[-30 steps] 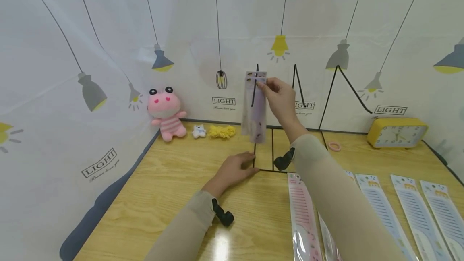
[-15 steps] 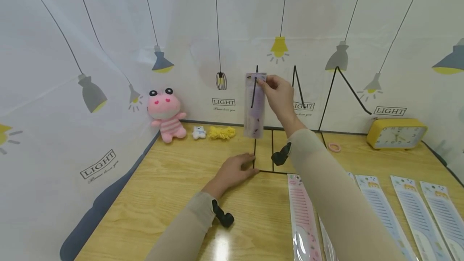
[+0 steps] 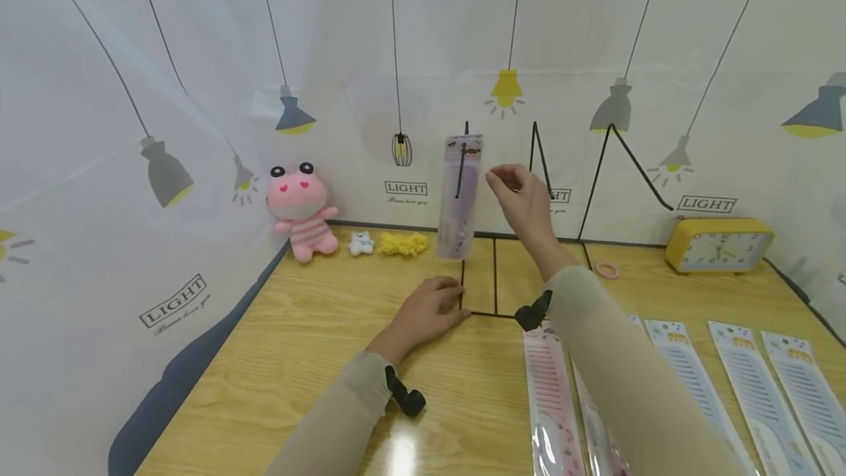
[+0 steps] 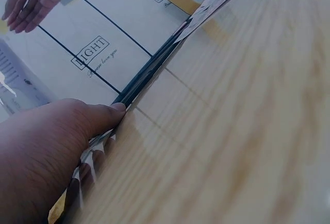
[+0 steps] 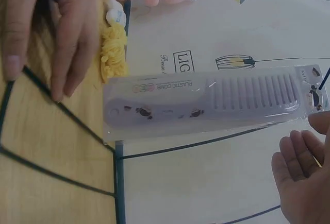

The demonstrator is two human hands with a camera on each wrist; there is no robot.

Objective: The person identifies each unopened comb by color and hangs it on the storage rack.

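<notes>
At the back of the pale wooden table (image 3: 297, 344), in the head view, a purple plastic comb in a clear packet (image 3: 458, 200) hangs upright from the top prong of a thin black wire display rack (image 3: 479, 281). The right hand (image 3: 524, 195) is raised just beside the packet, apart from it, its fingers loosely bent and gripping nothing. The left hand (image 3: 426, 308) rests on the tabletop with its fingertips against the rack's base wire. Further packaged combs (image 3: 687, 377) lie in a row at the right, a yellow alarm clock (image 3: 717, 244) behind them, and a pink plush toy (image 3: 302, 206) by the wall. From the left wrist, the left hand (image 4: 49, 147) lies flat on the wood, its fingers straight, one fingertip at the dark wire. From the right wrist, the comb packet (image 5: 206, 103) hangs free across the frame, with the right hand (image 5: 301, 175) open below its hooked end, not touching it.
</notes>
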